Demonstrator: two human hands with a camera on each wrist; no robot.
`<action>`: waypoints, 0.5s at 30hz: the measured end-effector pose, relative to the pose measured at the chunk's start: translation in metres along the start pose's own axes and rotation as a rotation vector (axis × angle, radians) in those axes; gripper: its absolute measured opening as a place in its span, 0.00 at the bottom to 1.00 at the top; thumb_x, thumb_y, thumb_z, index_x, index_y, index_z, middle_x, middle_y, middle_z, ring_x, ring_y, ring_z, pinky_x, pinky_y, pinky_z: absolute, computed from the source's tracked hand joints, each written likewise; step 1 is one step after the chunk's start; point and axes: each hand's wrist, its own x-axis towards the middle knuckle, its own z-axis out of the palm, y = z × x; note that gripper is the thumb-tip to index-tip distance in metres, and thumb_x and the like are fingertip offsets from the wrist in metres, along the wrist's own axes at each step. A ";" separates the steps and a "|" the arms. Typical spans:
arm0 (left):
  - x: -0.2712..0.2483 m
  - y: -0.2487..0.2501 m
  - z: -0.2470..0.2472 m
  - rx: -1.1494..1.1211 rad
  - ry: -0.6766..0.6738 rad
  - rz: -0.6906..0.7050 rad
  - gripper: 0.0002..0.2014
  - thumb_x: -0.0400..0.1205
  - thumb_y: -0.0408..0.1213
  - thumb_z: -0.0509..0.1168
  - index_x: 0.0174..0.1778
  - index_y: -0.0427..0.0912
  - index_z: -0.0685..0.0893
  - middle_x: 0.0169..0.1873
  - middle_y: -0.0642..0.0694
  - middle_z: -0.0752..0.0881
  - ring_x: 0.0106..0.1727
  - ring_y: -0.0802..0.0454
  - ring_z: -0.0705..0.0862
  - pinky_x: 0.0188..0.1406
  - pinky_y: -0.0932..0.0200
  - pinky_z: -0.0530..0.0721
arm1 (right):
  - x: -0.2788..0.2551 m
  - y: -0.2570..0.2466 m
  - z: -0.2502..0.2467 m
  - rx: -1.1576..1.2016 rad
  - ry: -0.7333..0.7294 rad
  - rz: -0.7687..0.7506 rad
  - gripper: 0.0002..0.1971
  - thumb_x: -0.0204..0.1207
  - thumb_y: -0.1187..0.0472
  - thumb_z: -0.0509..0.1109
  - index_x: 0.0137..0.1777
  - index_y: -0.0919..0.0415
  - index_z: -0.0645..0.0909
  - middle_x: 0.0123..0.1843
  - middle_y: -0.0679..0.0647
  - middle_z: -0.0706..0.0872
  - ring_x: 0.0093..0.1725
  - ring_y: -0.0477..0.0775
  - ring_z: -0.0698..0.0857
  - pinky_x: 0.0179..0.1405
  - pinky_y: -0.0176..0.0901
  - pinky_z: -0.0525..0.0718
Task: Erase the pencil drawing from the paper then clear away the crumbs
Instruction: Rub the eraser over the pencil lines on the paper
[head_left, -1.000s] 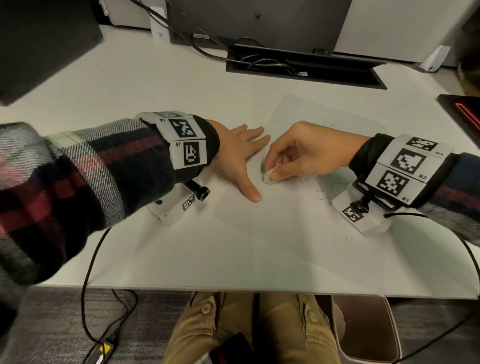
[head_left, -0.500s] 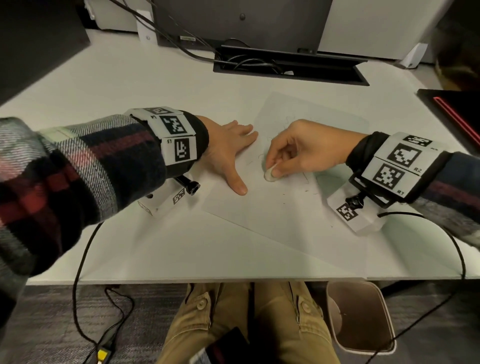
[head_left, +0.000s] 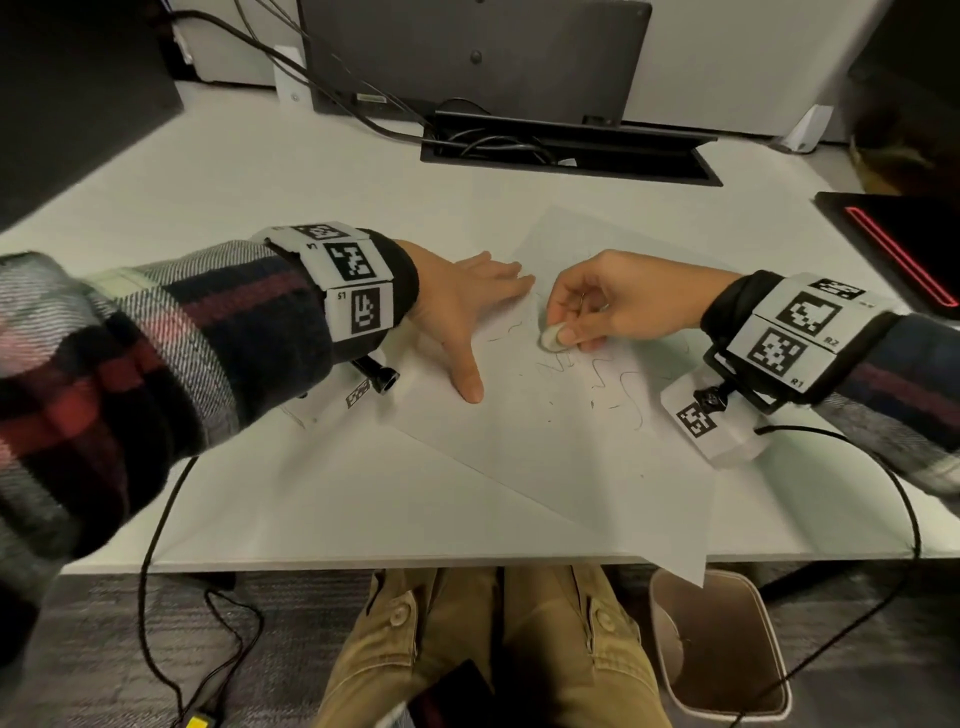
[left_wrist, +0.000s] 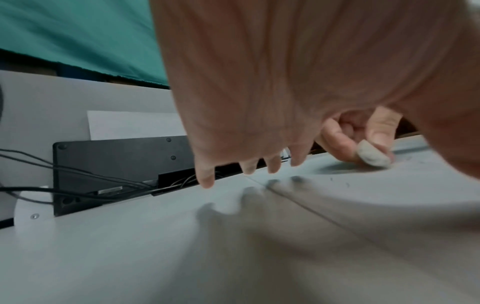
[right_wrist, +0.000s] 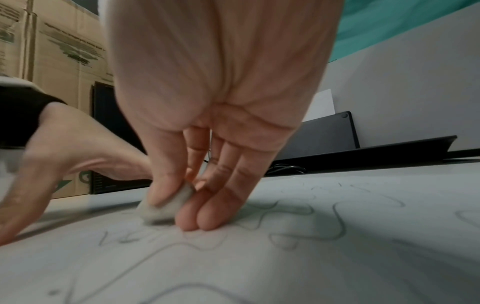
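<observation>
A white sheet of paper (head_left: 561, 457) lies tilted on the desk, one corner hanging past the front edge. Wavy pencil lines (head_left: 618, 384) cross its middle, seen close in the right wrist view as pencil lines (right_wrist: 306, 222). My right hand (head_left: 618, 306) pinches a small grey-white eraser (head_left: 551, 336) and presses it onto the paper; the eraser (right_wrist: 166, 205) sits between thumb and fingers, and shows as eraser (left_wrist: 372, 156) in the left wrist view. My left hand (head_left: 467, 306) lies flat with fingers spread, holding down the paper's left edge. Dark crumbs (head_left: 597, 402) dot the sheet.
A black cable tray (head_left: 566, 150) with wires runs along the back of the white desk (head_left: 270, 171), under a monitor (head_left: 472, 57). A black device with a red stripe (head_left: 893, 244) sits at the right edge. A waste bin (head_left: 722, 644) stands on the floor below.
The right hand with the eraser has slid a little to the right across the drawing. The left hand stays pressed on the paper. The head view has tilted slightly.
</observation>
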 end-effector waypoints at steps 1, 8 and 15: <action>0.001 0.001 0.001 -0.021 -0.006 0.006 0.59 0.68 0.60 0.72 0.81 0.55 0.34 0.81 0.57 0.33 0.81 0.56 0.33 0.79 0.46 0.41 | 0.002 0.000 0.000 -0.007 0.001 0.001 0.09 0.71 0.57 0.74 0.48 0.60 0.82 0.40 0.57 0.87 0.30 0.42 0.84 0.36 0.30 0.83; 0.015 0.007 0.004 0.038 0.009 -0.082 0.57 0.67 0.74 0.60 0.80 0.56 0.31 0.81 0.54 0.33 0.82 0.54 0.36 0.78 0.40 0.42 | 0.010 -0.004 -0.002 -0.079 0.034 -0.035 0.06 0.72 0.57 0.75 0.46 0.55 0.82 0.41 0.55 0.87 0.34 0.48 0.85 0.41 0.37 0.84; 0.018 0.006 0.002 -0.131 -0.012 -0.036 0.57 0.68 0.66 0.68 0.81 0.58 0.34 0.80 0.56 0.32 0.83 0.53 0.45 0.78 0.49 0.52 | 0.014 -0.007 0.001 -0.154 0.065 -0.084 0.06 0.72 0.60 0.75 0.47 0.54 0.83 0.39 0.51 0.87 0.31 0.40 0.81 0.38 0.31 0.81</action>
